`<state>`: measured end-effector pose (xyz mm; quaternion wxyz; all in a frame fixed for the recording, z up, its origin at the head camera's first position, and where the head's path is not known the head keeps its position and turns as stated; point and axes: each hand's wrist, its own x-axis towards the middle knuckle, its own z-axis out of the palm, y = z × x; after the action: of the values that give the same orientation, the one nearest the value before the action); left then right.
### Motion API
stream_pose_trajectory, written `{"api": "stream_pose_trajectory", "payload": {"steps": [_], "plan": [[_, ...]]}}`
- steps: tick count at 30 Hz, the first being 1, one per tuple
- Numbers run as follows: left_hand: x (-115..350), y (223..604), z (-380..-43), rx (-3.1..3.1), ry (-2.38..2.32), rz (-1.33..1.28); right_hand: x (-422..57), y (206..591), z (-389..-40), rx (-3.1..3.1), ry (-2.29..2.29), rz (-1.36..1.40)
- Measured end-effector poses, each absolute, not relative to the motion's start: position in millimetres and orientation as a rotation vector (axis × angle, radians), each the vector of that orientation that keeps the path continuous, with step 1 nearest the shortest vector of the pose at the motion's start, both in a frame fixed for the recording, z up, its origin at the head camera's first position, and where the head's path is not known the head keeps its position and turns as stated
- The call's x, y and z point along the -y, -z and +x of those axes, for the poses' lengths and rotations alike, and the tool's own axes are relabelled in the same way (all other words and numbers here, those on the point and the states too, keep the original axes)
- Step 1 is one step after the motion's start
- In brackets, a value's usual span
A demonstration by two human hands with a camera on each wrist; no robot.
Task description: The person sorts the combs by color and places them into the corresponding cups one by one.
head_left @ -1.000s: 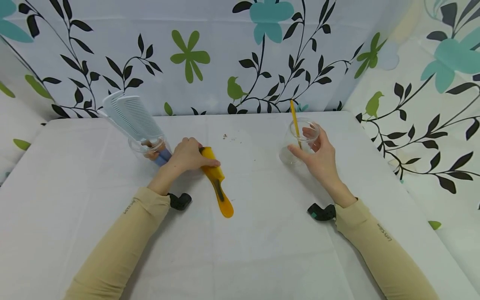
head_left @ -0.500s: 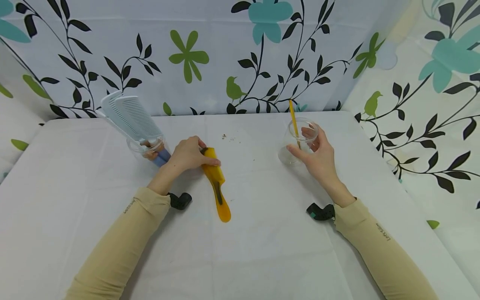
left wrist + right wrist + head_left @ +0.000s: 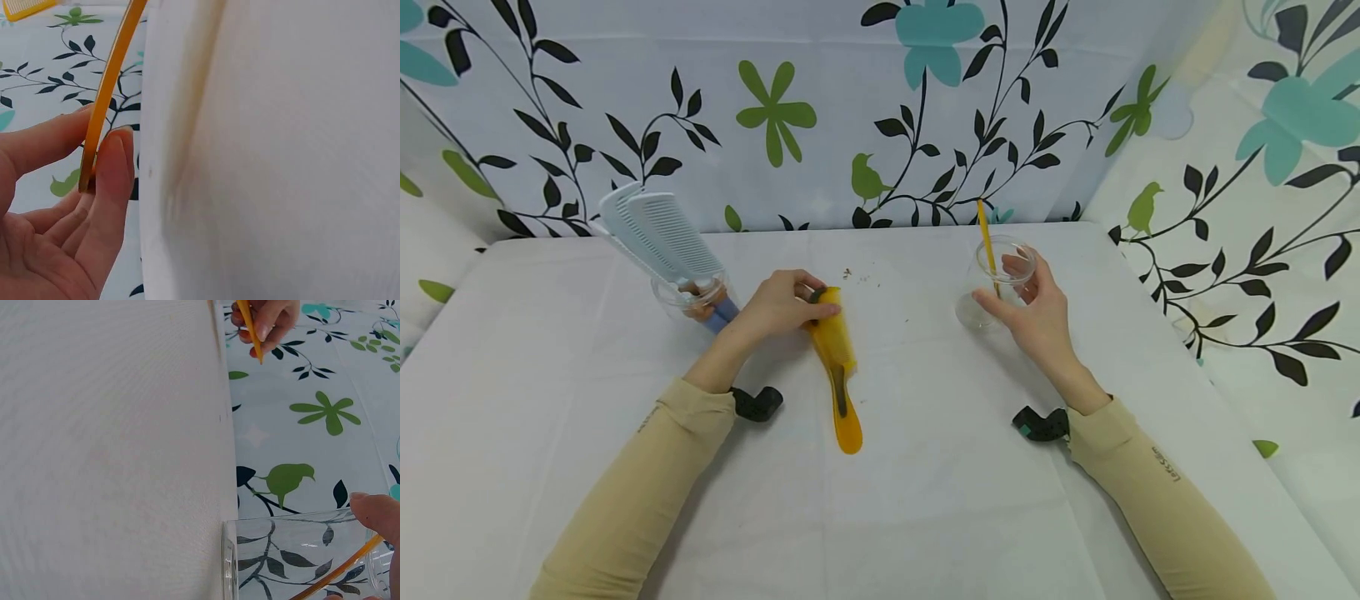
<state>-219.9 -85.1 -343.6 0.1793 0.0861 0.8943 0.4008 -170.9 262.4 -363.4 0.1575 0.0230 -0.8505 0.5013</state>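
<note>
My left hand (image 3: 777, 305) pinches the toothed end of a yellow comb (image 3: 832, 340) between thumb and fingers. The comb's rounded handle points toward me, and in the left wrist view the comb (image 3: 109, 87) shows edge-on above the white table. My right hand (image 3: 1039, 312) is wrapped around the side of a clear glass jar (image 3: 972, 310), which stands upright on the table. Inside that jar leans a second yellow comb (image 3: 983, 229), seen as a thin strip from the head. The jar's wall (image 3: 294, 534) and the thumb on it show in the right wrist view.
At the left, another clear jar (image 3: 664, 292) holds light blue combs (image 3: 673, 233) and some brown and blue-purple pieces (image 3: 718, 312). Small dark crumbs (image 3: 847, 273) lie on the white table (image 3: 917, 467). A patterned curtain (image 3: 820, 192) hangs behind the table's back edge.
The comb in my left hand has swung a little, its handle turning more directly toward me, while the left fingers shifted slightly up and back. My right hand stays on the jar.
</note>
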Motion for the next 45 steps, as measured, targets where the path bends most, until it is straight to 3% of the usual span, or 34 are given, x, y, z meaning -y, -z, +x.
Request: {"api": "stream_pose_trajectory", "payload": {"steps": [7,45], "plan": [[78.6,338.6,-214.7,-2.276,-1.433,0.309,-263.6,364.6,-171.3,2.434,-1.422,0.065],[53.5,303.8,-203.6,-2.208,-1.806,0.393,-262.9,365.3,-171.3,2.417,-1.411,0.109]]}}
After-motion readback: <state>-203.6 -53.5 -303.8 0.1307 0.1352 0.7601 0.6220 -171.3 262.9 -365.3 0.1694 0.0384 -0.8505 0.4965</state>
